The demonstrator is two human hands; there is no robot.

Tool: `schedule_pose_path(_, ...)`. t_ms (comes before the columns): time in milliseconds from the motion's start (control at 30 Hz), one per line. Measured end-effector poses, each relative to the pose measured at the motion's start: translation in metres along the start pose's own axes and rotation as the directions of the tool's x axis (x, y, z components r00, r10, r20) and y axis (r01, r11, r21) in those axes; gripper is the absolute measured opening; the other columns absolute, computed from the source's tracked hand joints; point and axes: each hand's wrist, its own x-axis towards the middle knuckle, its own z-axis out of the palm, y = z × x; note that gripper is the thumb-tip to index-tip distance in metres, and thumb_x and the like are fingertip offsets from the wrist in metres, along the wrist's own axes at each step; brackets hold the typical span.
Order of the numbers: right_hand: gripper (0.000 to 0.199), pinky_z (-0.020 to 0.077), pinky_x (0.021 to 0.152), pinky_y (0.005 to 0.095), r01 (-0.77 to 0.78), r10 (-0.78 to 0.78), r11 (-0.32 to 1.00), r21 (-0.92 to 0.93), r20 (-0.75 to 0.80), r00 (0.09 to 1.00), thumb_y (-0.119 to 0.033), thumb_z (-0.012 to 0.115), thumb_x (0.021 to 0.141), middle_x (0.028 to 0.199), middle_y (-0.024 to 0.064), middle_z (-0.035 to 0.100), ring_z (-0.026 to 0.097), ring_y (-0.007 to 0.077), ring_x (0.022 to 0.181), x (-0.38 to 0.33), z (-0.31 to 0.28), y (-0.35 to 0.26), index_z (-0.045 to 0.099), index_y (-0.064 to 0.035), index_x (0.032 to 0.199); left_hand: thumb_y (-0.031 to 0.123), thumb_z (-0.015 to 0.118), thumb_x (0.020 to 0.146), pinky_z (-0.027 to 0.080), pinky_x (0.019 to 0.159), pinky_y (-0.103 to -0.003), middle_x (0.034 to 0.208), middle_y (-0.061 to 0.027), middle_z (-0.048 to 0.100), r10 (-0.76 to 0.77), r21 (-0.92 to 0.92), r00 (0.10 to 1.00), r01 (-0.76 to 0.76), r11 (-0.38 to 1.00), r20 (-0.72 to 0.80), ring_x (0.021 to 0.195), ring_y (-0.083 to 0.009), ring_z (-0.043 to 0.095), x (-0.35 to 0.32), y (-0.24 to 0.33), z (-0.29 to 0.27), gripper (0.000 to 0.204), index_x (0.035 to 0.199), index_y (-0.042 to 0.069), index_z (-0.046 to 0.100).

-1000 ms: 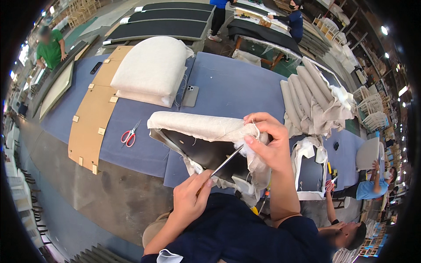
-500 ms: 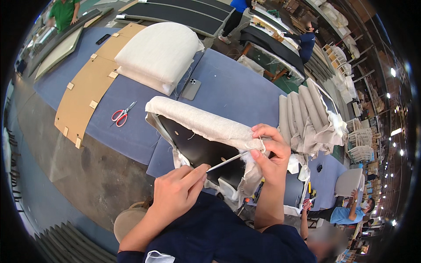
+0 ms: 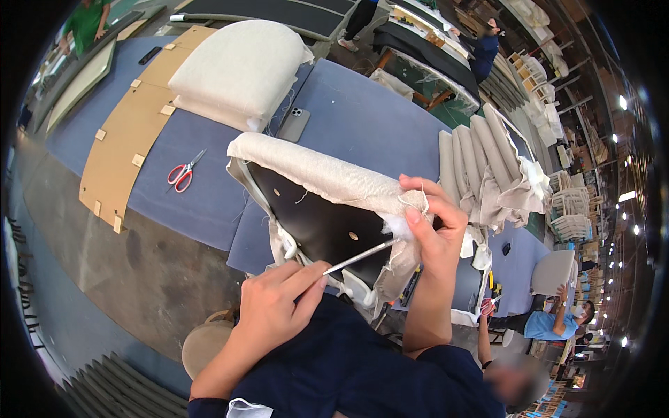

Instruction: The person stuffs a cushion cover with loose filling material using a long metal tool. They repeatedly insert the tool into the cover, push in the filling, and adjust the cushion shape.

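Note:
My left hand [image 3: 282, 299] is closed on a thin metal rod [image 3: 359, 258] whose handle, if any, is hidden in the fist. The rod slants up to the right, its tip at a tuft of white stuffing [image 3: 396, 225] by the corner of an upholstered panel. Beige fabric [image 3: 320, 171] wraps the panel's far edge, around a black backing board [image 3: 310, 212] with small holes. At that right corner, my right hand [image 3: 442, 226] pinches the fabric between thumb and fingers. Loose fabric and white padding hang along the panel's near edges.
Red-handled scissors [image 3: 182, 174], a phone [image 3: 295, 125] and a beige cushion [image 3: 237, 73] lie on the blue-covered table [image 3: 376, 104]. Left is a brown board [image 3: 129, 143] with small blocks. Several beige panels [image 3: 488, 160] stand at right. A co-worker in light blue [image 3: 547, 341] works nearby.
The panel has tilted slightly, and more stuffing shows at its right corner. My right hand still grips the fabric there, while the rod's tip has shifted a little to the right.

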Motion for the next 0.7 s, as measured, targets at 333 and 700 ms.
schedule_pose_path(333,0.024,0.0492,0.111,0.0437,0.000,-0.003,0.999,0.054,0.058,0.998,-0.008,0.081,0.089,0.129,0.0202,0.075,0.070,0.0325,0.127,-0.005,-0.001,-0.001,0.078,0.0060,0.108,0.009,0.076,0.095,0.046,0.055,-0.037,0.070,-0.0070,0.062,0.018,0.060,0.999,-0.016,0.998,-0.037,0.059,-0.0247,0.062,0.017,0.007,-0.006,0.017,0.110,0.008,0.082)
schedule_pose_path(700,0.056,0.0467,0.113,0.0386,-0.092,0.089,0.994,0.055,0.048,0.995,-0.025,0.083,0.086,0.135,0.0189,0.072,0.066,0.0253,0.129,-0.009,-0.021,0.008,0.071,0.0049,0.132,0.007,0.077,0.093,0.047,0.057,-0.036,0.072,-0.0070,0.064,0.010,0.028,1.000,-0.011,1.000,0.030,0.060,-0.0243,0.063,0.016,0.005,-0.007,0.020,0.113,0.009,0.083)
